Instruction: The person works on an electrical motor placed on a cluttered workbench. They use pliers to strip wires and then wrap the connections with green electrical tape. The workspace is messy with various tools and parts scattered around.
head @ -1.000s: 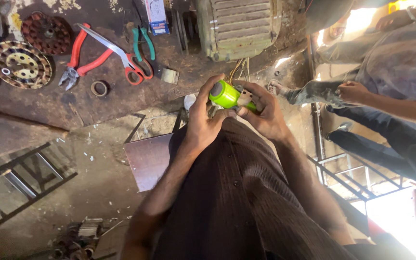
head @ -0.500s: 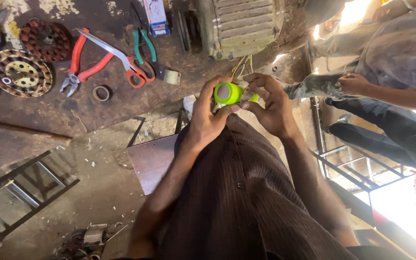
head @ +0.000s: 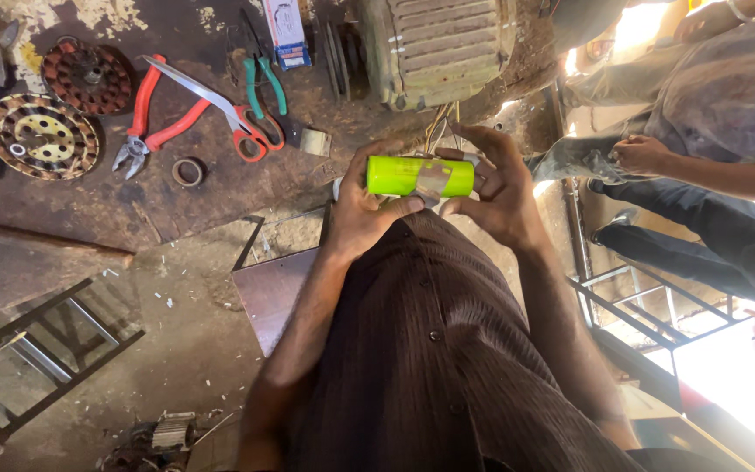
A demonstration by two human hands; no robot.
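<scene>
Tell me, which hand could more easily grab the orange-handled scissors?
Probably the left hand: it grips the green cylinder at the end nearer the scissors, which lie on the bench. The right hand pinches the far end, by the wires.

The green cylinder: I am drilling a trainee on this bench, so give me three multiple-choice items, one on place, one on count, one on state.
1. Where do the scissors lie?
A. between the orange pliers and the green pliers
B. on the metal frame
C. under the motor

2. How many pairs of pliers lie on the bench?
A. one
B. two
C. four

3. How is the green cylinder held?
A. lying loose on the bench
B. in the right hand alone
C. sideways, between the left hand and the right hand

Answers: 1 A, orange handles left, green right. 2 B, one orange, one green. 3 C, fingers grip both ends.
</scene>
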